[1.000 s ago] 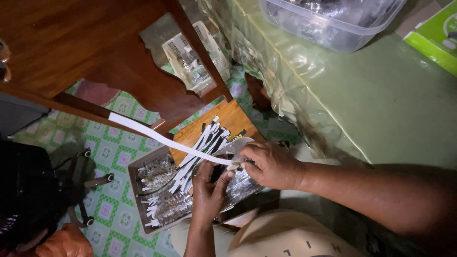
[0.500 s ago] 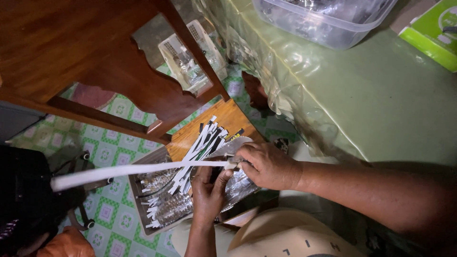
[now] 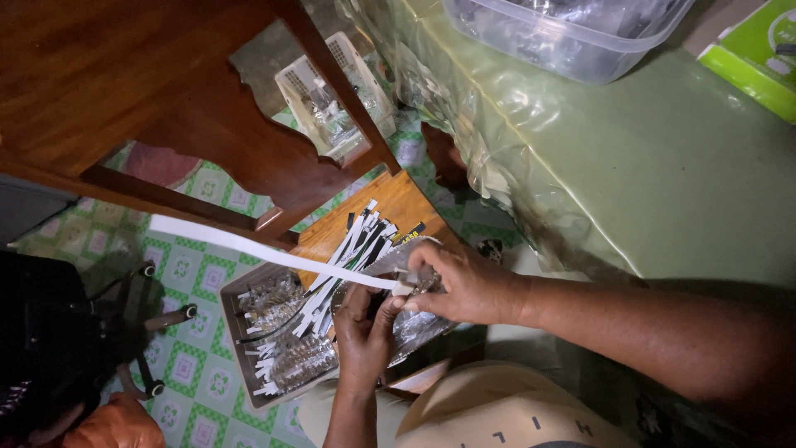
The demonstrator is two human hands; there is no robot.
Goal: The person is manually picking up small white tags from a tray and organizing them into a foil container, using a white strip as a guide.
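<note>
Over a green-and-white patterned tile floor (image 3: 195,377), beside a plastic-covered green table (image 3: 663,191) and dark wooden furniture (image 3: 108,75), the right hand (image 3: 464,282) pinches a long white paper strip (image 3: 265,253); the left hand (image 3: 365,323) grips a shiny packet (image 3: 414,328) above a grey tray (image 3: 240,365).

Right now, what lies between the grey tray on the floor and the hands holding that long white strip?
In the head view, a heap of loose white and black strips lies across the tray edge and wooden board, just short of both hands.
</note>
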